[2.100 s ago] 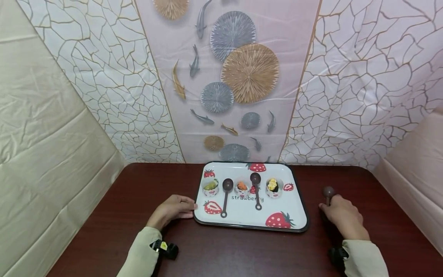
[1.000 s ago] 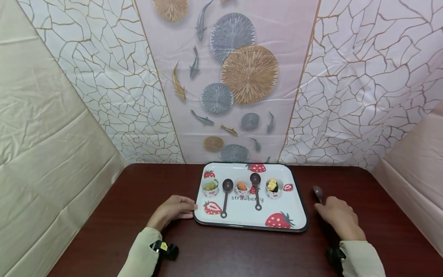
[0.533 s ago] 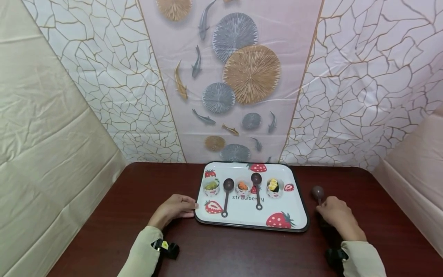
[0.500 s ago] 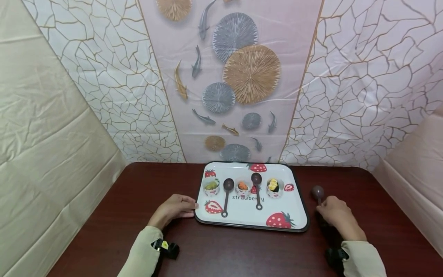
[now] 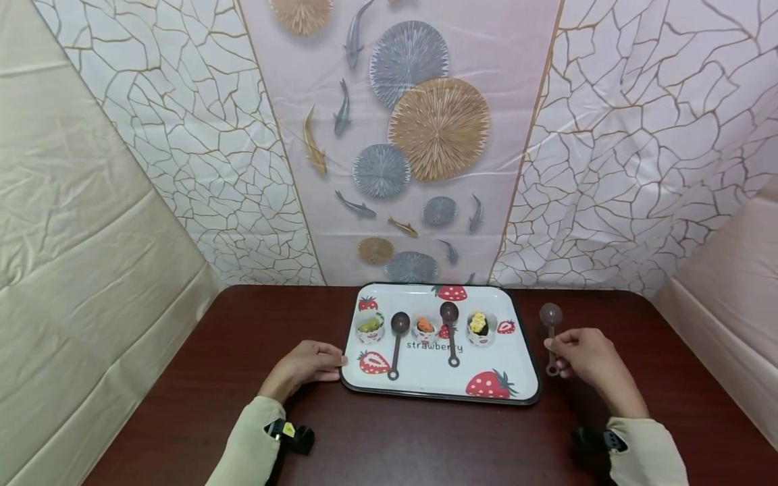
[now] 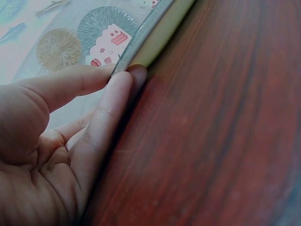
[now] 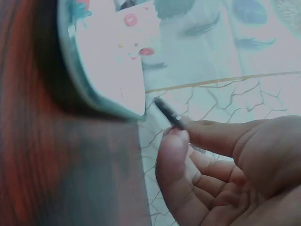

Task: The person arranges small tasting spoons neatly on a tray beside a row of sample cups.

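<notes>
My right hand (image 5: 586,354) pinches the handle of a brown measuring spoon (image 5: 550,315) between thumb and fingertips, over the table right of the tray. The round bowl points away from me; the ring end shows below the fingers. In the right wrist view, the handle's dark tip (image 7: 164,110) sticks out of the pinch. My left hand (image 5: 306,364) pinches the left rim of a white strawberry tray (image 5: 425,385); in the left wrist view the thumb and a finger meet at the rim (image 6: 146,42). Two more brown spoons, a left one (image 5: 396,344) and a right one (image 5: 450,334), lie on the tray.
Three small paper cups stand on the tray: one with green food (image 5: 370,336), one with orange (image 5: 425,335), one with yellow and black (image 5: 482,337). The dark red table (image 5: 425,445) meets a patterned cloth wall (image 5: 437,223) at the back.
The right hand has moved left and slightly away from me with the spoon, whose handle now shows beneath the fingers. The left hand, tray, cups and other spoons stay put.
</notes>
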Demonstrator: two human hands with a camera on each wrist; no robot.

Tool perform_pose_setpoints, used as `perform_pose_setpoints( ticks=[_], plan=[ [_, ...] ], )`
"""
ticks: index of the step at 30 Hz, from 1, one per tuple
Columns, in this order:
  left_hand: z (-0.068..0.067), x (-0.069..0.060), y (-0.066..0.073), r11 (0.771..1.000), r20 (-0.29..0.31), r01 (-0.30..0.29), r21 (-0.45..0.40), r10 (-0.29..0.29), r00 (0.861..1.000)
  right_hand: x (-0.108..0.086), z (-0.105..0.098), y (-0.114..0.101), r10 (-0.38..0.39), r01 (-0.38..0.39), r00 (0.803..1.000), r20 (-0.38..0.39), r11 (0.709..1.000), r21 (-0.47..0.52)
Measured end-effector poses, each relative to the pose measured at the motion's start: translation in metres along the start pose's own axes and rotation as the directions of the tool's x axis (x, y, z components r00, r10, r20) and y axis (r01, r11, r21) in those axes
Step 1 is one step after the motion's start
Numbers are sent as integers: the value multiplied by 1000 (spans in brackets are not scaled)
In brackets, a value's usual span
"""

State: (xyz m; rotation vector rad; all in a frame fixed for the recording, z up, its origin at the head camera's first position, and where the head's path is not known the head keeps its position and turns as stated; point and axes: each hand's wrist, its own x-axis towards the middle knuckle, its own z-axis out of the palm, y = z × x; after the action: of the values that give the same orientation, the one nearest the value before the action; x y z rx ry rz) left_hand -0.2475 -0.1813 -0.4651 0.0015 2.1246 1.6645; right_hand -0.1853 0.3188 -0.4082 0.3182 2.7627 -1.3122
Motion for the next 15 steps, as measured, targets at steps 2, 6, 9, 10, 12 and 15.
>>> perform_pose_setpoints(
  ticks=[2, 6, 9, 10, 12, 15],
  plan=[
    [0, 0, 1, 1000, 6, -3, 3, 3, 1000, 0, 0, -3, -1, 1, 1000, 1, 999, 40],
    [1, 1, 2, 1000, 23, -12, 7, 12, 1000, 0, 3, -9, -14, 12, 1000, 15, 993, 118],
    [1, 1, 2, 1000, 19, -12, 12, 12, 1000, 1, 11, -14, -42, 34, 998, 39, 984, 175],
    [1, 1, 2, 1000, 14, -10, 13, 10, 1000, 1, 14, -17, -53, 43, 997, 47, 981, 188],
    [1, -1, 2, 1000, 4, -4, 16, 4, 1000, 1, 19, -21, -75, 60, 995, 63, 976, 208],
    [1, -3, 3, 1000, -2, 1, 15, -1, 1000, 1, 26, -27, -98, 76, 992, 83, 970, 232]
  ],
)
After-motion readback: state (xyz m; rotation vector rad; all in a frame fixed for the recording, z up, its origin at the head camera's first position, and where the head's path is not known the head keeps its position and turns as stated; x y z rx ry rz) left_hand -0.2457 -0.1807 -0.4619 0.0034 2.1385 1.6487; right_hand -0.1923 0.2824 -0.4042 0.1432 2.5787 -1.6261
